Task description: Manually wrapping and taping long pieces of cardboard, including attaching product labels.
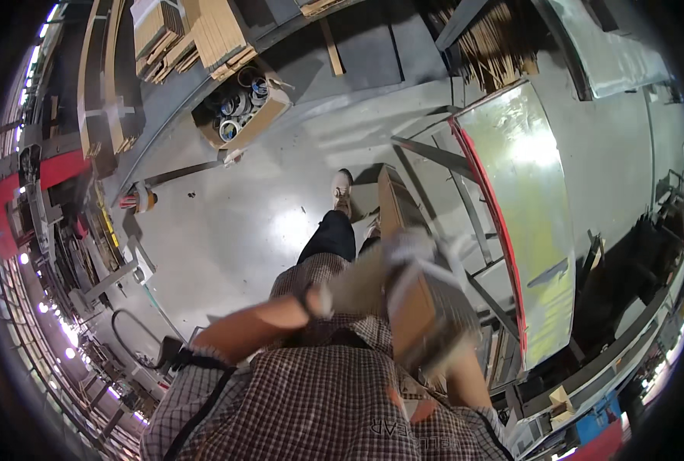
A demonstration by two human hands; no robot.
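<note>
The person's left hand [357, 288], in a pale glove, is against the left side of a long strapped cardboard bundle [417, 316]; the right hand [453, 356] is at its near right end. Both are so blurred that I can't tell how the fingers close. The bundle sits in front of the person, right of the legs, its far end beside the shoes.

Underfoot is a smooth grey floor [226, 207], shining under the lights. Just right stands a table [545, 284] with a glossy top and red edge on a metal frame. Far left, an open carton [262, 127] holds a jumble of rolls [232, 129], beside stacked flat cardboard [217, 34]. Near right, something blue [597, 422] shows beyond the table.
</note>
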